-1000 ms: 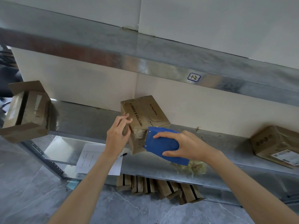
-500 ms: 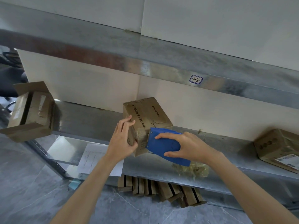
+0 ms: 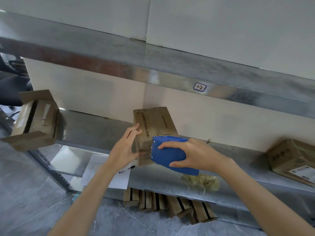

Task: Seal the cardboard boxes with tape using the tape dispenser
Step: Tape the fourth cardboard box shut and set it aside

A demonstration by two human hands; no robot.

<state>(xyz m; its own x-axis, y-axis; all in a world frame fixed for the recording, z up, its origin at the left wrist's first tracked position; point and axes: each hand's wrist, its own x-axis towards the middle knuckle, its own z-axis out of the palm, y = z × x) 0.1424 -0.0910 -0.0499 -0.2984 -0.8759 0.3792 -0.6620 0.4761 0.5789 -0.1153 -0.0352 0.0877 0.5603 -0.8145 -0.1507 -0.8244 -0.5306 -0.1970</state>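
Observation:
A brown cardboard box (image 3: 154,123) with printed lettering stands on the metal shelf (image 3: 95,128) at the centre. My left hand (image 3: 125,148) holds its left near corner, fingers along the side and thumb on the front face. My right hand (image 3: 196,155) grips a blue tape dispenser (image 3: 167,155), whose front edge presses against the box's near face. Whether tape is on the box I cannot make out.
An open cardboard box (image 3: 36,120) sits at the shelf's left end, a taped box (image 3: 293,159) with a label at the right. Paper and a pen (image 3: 127,169) lie on the shelf, with a crumpled tape wad (image 3: 201,182). Flattened cartons (image 3: 168,205) stand below.
The box has been turned a little more upright against the dispenser. My left hand slid up along its left corner; my right hand kept the dispenser pressed on the front face.

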